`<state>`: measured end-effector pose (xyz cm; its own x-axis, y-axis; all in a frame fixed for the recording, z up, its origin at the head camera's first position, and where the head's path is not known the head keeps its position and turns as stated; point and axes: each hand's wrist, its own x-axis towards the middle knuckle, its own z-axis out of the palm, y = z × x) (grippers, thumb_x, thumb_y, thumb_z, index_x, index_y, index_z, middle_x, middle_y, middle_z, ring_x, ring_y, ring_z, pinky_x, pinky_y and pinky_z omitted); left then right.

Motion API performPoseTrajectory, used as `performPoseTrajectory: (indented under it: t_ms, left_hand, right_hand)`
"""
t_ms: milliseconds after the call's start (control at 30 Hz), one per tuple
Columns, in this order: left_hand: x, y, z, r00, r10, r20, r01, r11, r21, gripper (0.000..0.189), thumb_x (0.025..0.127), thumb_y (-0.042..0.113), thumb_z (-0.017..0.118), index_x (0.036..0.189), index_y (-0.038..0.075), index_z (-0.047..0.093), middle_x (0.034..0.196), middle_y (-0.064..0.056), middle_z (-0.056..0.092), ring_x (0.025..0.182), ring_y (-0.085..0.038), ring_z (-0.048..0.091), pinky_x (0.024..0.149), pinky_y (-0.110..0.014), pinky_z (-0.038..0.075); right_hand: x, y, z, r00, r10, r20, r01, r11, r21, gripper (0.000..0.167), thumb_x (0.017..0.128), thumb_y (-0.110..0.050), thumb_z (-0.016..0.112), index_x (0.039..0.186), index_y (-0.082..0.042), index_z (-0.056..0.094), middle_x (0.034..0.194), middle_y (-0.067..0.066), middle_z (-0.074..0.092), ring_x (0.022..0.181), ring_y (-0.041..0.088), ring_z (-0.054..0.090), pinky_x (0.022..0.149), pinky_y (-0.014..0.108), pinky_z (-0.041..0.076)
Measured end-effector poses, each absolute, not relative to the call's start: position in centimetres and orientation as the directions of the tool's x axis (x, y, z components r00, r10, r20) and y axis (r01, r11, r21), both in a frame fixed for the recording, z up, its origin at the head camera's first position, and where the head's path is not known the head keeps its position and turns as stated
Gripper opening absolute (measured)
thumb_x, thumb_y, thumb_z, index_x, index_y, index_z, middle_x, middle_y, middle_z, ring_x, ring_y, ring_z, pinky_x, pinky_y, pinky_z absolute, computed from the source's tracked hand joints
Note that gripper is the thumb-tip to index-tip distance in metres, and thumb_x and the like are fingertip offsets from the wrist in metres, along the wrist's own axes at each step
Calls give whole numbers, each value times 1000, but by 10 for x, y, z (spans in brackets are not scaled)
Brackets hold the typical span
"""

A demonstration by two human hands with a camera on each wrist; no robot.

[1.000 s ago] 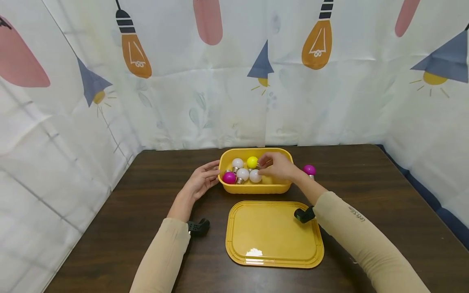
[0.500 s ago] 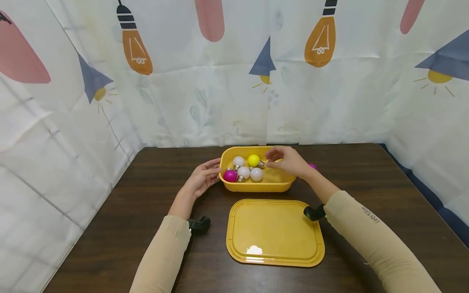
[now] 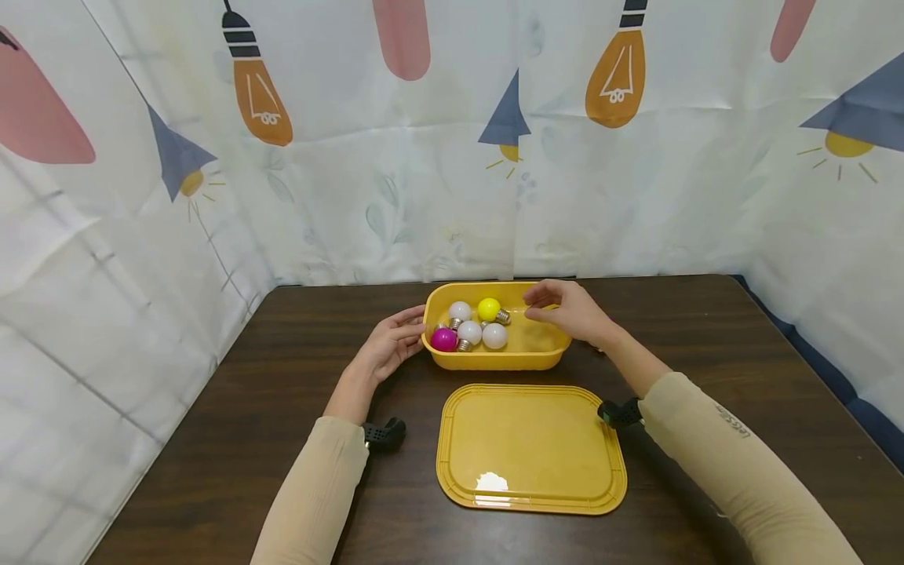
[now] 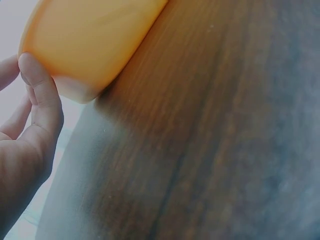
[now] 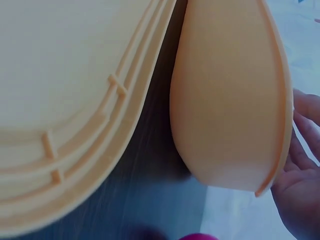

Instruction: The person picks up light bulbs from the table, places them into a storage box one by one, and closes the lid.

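Note:
A yellow plastic container holds several small light bulbs: a magenta bulb, white ones such as the front white bulb, and a yellow bulb. They lie bunched in its left half. My left hand touches the container's left end with extended fingers; the left wrist view has the thumb against its wall. Over the right end hovers my right hand, fingers loosely bent, no bulb visible between them. In the right wrist view, the right hand is partly hidden behind the container's rim.
A flat yellow lid with a ridged edge lies in front of the container on the dark wooden table. Another magenta bulb peeks in at the right wrist view's bottom edge. A printed white curtain hangs behind the table.
My right hand has moved away from the bulbs toward the container's right end, leaving the yellow and white bulbs inside. It now covers the loose magenta bulb in the head view. My left hand stays put.

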<state>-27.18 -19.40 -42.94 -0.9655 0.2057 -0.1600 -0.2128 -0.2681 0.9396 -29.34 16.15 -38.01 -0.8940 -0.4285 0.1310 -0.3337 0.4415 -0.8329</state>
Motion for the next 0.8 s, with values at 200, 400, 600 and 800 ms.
performPoseTrajectory:
  t_ms: [200, 400, 600, 800]
  left_hand:
    - [-271, -194, -428, -965, 206, -160, -213, -265, 941, 54, 103, 1, 60, 154, 2, 42, 133, -18, 57, 90, -15, 68, 81, -26, 57]
    - [-271, -193, -428, -966, 206, -156, -209, -265, 941, 53, 103, 1, 60, 153, 3, 44, 131, -17, 58, 93, -17, 68, 82, -26, 57]
    - [-270, -193, -428, -966, 205, -157, -209, -261, 942, 52, 103, 1, 59, 153, 3, 45, 132, -16, 58, 94, -17, 68, 81, -26, 57]
    - [-270, -193, -426, -964, 209, -162, -214, -256, 943, 51, 103, 1, 59, 153, 3, 45, 132, -18, 57, 96, -19, 68, 82, -26, 57]
  right_hand:
    - [-294, 170, -380, -898, -422, 123, -319, 434, -842, 37, 98, -19, 73, 128, 2, 64, 125, 17, 65, 112, 28, 63, 97, 46, 52]
    - [-294, 178, -382, -904, -412, 116, -302, 420, -856, 37, 99, -21, 73, 127, 1, 64, 125, 17, 65, 110, 28, 63, 97, 47, 52]
    - [-292, 183, -379, -909, -404, 101, -284, 423, -860, 40, 99, -22, 72, 129, 3, 63, 124, 15, 65, 109, 28, 64, 95, 46, 53]
    - [-289, 189, -378, -909, -407, 90, -271, 414, -869, 42, 101, -23, 70, 131, 5, 61, 124, 16, 64, 112, 30, 64, 97, 48, 52]
